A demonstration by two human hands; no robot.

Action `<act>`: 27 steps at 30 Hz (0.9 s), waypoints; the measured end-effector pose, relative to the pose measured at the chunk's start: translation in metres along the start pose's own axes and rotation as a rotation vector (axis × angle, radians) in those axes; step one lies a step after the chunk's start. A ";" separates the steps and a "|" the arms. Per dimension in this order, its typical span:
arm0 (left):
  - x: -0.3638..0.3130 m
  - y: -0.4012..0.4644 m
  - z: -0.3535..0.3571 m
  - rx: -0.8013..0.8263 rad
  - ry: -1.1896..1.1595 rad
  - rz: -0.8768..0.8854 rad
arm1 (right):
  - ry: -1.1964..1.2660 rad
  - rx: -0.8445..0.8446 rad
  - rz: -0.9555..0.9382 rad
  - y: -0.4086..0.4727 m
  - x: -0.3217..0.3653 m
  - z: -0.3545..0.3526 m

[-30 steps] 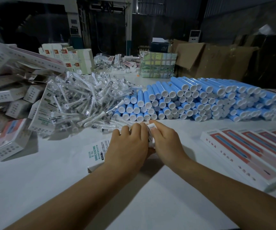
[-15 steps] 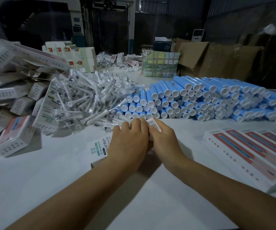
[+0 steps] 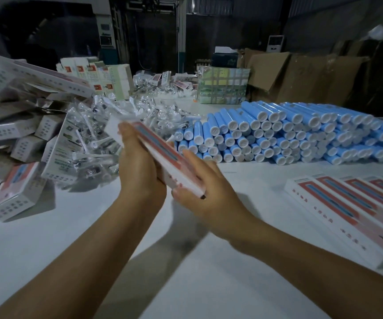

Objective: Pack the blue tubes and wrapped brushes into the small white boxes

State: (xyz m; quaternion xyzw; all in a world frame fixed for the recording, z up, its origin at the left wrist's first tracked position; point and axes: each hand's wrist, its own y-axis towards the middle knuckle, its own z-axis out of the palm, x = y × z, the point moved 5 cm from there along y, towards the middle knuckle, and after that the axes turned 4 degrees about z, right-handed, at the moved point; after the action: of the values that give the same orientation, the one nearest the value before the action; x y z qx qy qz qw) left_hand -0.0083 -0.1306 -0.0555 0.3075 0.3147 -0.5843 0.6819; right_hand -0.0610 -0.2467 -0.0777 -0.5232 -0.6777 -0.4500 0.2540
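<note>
Both hands hold one small white box [image 3: 162, 157] lifted above the white table [image 3: 185, 284], tilted with its red-and-blue printed face up and to the right. Left hand [image 3: 139, 166] wraps the box's left side, fingers curled round its upper part; right hand [image 3: 199, 194] grips the near lower end, thumb on the printed face and fingers underneath.

On the near right, a row of finished boxes [image 3: 351, 210] lies flat and side by side on the table. At the left edge sits a loose heap of more white boxes [image 3: 17, 143], some tipped on their sides.

Further back, just left of the held box, lies a pile of wrapped brushes [image 3: 98, 143] in clear plastic. To the right of it, the blue tubes [image 3: 289, 132] are stacked in a long bank with their white caps facing near.

At the far edge stand a taped bundle of packs [image 3: 222, 86] and brown cardboard cartons [image 3: 301, 74].
</note>
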 end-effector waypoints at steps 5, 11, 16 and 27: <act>0.017 0.008 -0.014 -0.095 -0.018 -0.140 | -0.106 -0.128 -0.065 0.004 0.002 -0.004; 0.019 0.005 -0.015 -0.002 0.265 -0.102 | -0.248 -0.171 -0.075 0.003 -0.002 -0.012; 0.020 0.004 -0.018 0.058 0.426 -0.048 | -0.402 -0.073 -0.125 -0.004 0.008 -0.019; 0.041 0.006 -0.013 0.240 0.536 -0.065 | -1.084 -0.228 0.076 -0.118 -0.009 -0.131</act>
State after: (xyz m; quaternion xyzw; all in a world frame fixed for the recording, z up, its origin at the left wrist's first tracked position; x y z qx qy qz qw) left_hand 0.0018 -0.1444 -0.0958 0.5190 0.4219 -0.5369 0.5142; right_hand -0.1853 -0.3709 -0.0644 -0.7279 -0.6392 -0.1775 -0.1733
